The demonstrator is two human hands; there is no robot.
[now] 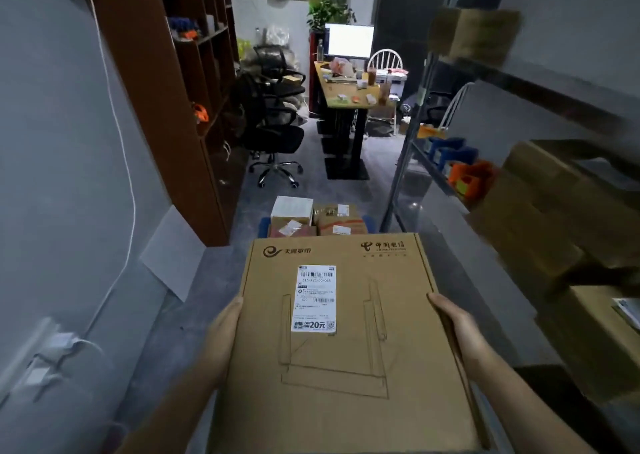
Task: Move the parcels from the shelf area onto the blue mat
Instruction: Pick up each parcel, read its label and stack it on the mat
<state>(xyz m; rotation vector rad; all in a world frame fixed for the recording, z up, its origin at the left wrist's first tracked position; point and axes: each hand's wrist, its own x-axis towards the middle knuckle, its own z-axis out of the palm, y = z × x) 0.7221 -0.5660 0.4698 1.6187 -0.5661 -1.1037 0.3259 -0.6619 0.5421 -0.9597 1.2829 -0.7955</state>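
Observation:
I carry a large flat cardboard parcel (346, 349) with a white shipping label, held level in front of me. My left hand (221, 336) grips its left edge and my right hand (457, 332) grips its right edge; the fingers run under the box and are hidden. Just beyond the parcel's far edge, the blue mat (264, 225) lies on the floor, mostly covered by several smaller parcels (332, 218), one of them a white box (292, 207).
A metal shelf rack (408, 162) with cardboard boxes (554, 211) and blue and orange items lines the right side. A brown bookcase (194, 114) stands on the left. Office chairs (273, 131) and a desk (346, 97) with a monitor are farther ahead.

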